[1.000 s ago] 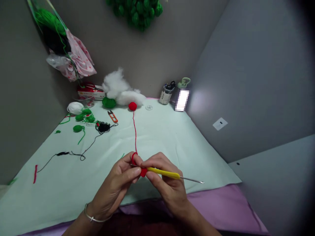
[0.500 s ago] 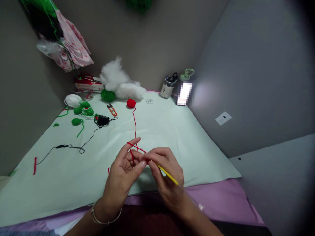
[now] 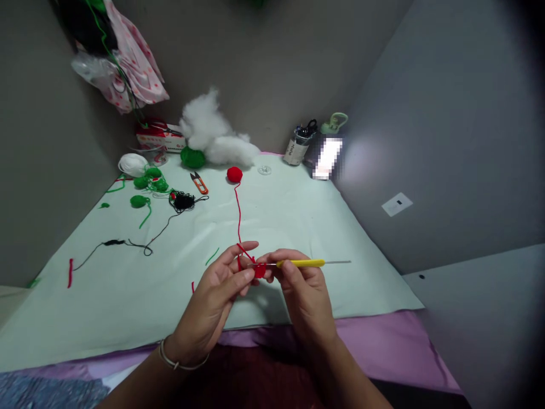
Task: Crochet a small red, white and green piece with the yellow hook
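Pale green sheeting (image 3: 298, 227) covers the work surface in a grey-walled corner, with a purple cloth (image 3: 383, 346) along the near edge. Nearest the camera, the left hand (image 3: 217, 301) pinches a small red crochet piece (image 3: 259, 271) between thumb and fingers, its index finger raised with the red yarn (image 3: 239, 216) looped over it. The right hand (image 3: 304, 289) is closed around the yellow-handled crochet hook (image 3: 300, 263), which lies almost level; its working end sits at the red piece, and the bare metal end points right. To work this stitch well, my judgement is that the raised finger should keep the strand lightly taut so the hook can catch it cleanly, while the pinch stays close to the working loop so the tiny piece does not twist. Farther out, the strand runs over the sheeting to a red yarn ball (image 3: 234, 174) well apart from the hands. Left of that line lie a black thread tangle (image 3: 184, 201), orange snips (image 3: 198, 183) and green crochet bits (image 3: 149, 184). At the back wall sit white stuffing (image 3: 217, 139) and a green yarn ball (image 3: 192, 157).
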`<state>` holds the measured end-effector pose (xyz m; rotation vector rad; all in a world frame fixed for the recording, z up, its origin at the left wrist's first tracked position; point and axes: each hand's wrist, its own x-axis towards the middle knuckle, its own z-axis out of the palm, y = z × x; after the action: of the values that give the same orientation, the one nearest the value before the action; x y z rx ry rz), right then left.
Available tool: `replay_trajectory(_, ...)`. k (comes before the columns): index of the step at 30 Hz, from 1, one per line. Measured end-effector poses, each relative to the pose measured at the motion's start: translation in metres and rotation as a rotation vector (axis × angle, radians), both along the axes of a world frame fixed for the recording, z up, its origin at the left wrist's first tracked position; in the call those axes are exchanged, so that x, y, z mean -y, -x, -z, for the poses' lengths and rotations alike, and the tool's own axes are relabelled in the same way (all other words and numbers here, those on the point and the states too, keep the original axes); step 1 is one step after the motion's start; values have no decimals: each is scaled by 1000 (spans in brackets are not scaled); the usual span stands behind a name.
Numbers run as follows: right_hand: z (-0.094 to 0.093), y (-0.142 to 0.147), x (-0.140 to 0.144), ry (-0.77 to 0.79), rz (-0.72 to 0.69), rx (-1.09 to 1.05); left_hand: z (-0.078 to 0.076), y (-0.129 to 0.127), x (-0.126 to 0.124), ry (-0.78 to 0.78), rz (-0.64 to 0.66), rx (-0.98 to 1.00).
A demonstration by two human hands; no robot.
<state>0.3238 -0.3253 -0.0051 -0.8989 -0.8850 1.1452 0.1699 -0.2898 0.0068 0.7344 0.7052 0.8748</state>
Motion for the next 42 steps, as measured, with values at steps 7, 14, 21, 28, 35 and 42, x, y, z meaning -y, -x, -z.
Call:
replay_trajectory(7, -9, -10, 8, -92, 0, 215, -3, 2, -2, -106, -36, -94)
replay_trajectory(14, -14, -15, 16, -609, 128, 1031, 3, 0, 1, -299, -139, -241)
replay_trajectory(21, -8, -16, 23, -782, 260, 1301, 5, -5, 10, -196, -57, -104)
replay_trajectory(28, 12, -18, 28, -732, 319, 1167, -7, -10, 10, 142, 101, 93)
replay_trajectory(35, -1, -18, 26, -471, 175, 780, -3, -4, 4, -72, -39, -39)
replay_trajectory(42, 0, -13, 16, -283, 58, 188, 2, 2, 3, -216, -21, -123)
